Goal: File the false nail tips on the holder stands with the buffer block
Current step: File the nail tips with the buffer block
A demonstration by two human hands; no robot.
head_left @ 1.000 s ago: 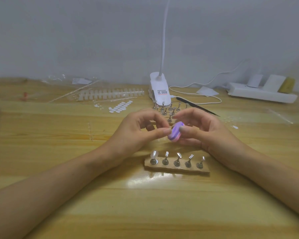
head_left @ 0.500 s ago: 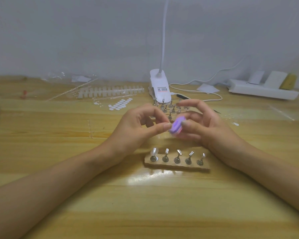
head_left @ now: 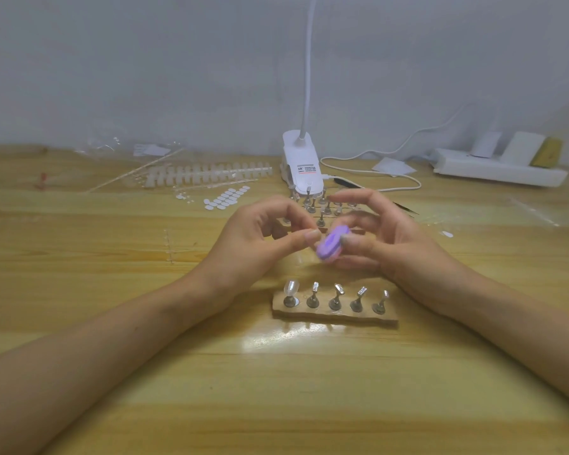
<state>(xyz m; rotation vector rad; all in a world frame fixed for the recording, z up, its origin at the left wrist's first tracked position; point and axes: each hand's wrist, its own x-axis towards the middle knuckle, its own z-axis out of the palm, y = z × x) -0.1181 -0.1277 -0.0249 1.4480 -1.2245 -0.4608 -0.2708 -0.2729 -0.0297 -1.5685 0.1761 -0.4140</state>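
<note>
Your right hand point(head_left: 391, 244) is pinching the purple buffer block point(head_left: 330, 246) just beside your left hand point(head_left: 257, 244), whose curled fingers' grasp I cannot tell.

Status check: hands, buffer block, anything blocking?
Right hand gripping purple buffer block. Left hand pinched at block's edge, contents hidden. Stand row below hands, one nail tip mounted, unobstructed.

One wide-angle camera, worn on the person's head, looks forward and down over the glossy yellow wooden table point(head_left: 276, 405). It sits close above the left hand point(head_left: 257, 238) and right hand point(head_left: 391, 244) at mid-frame, and faces the plain grey wall point(head_left: 178, 60) behind the table's far edge.
</note>
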